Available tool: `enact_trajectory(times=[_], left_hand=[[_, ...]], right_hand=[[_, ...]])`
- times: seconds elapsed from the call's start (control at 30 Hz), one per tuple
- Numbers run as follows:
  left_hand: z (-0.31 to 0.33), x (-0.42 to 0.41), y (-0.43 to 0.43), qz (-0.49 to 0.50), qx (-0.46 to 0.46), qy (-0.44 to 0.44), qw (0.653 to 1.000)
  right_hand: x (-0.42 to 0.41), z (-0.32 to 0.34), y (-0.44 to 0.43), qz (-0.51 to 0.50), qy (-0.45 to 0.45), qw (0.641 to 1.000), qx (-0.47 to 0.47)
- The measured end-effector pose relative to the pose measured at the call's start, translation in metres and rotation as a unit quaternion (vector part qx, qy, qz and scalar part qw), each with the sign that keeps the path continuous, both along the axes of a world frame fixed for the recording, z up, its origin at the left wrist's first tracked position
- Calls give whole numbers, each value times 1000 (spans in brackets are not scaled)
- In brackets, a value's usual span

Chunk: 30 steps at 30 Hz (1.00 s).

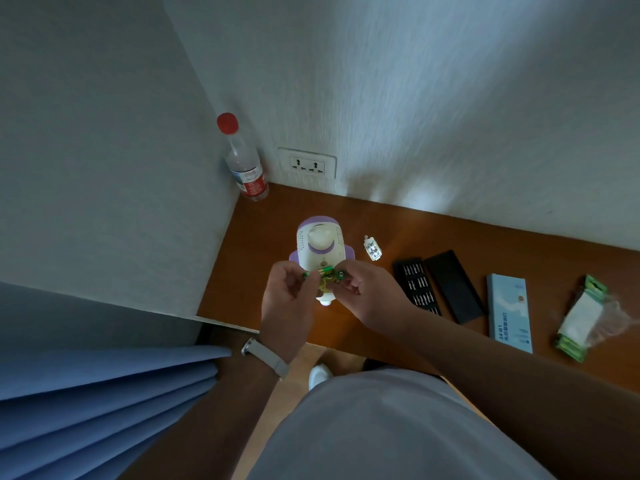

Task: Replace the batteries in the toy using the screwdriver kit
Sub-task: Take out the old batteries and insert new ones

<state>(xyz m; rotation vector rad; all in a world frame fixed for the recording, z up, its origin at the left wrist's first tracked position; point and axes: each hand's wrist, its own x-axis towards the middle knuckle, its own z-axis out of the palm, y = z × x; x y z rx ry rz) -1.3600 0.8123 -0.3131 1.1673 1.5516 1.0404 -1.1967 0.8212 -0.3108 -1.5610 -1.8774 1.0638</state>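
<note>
Head view: toy (320,244), white and purple, lies on the wooden table (502,244) near the wall corner. Left hand (289,294) and right hand (369,292) meet over its near end, fingers curled, both pinching green batteries (327,273) between them. Small white part (372,248) lies just right of the toy. Further right: open bit tray (415,285), black lid (453,287), blue box (509,313), battery pack (581,317). Bottle (244,161) stands in the corner.
</note>
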Motion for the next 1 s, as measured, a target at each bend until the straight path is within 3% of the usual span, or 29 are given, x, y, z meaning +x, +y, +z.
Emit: enact_trajectory(times=[0.33, 0.57, 0.73, 1.0], left_hand=[[1, -1, -7, -107, 36, 84, 990], [-1, -4, -11, -109, 102, 176, 973], [9, -7, -8, -155, 94, 186, 966], [9, -6, -8, -128, 82, 190, 970]], right_hand=[[2, 6, -6, -14, 14, 1000, -7], [-1, 9, -11, 20, 0, 1000, -7], [1, 13, -13, 32, -7, 999, -22], [4, 13, -9, 11, -28, 999, 18]])
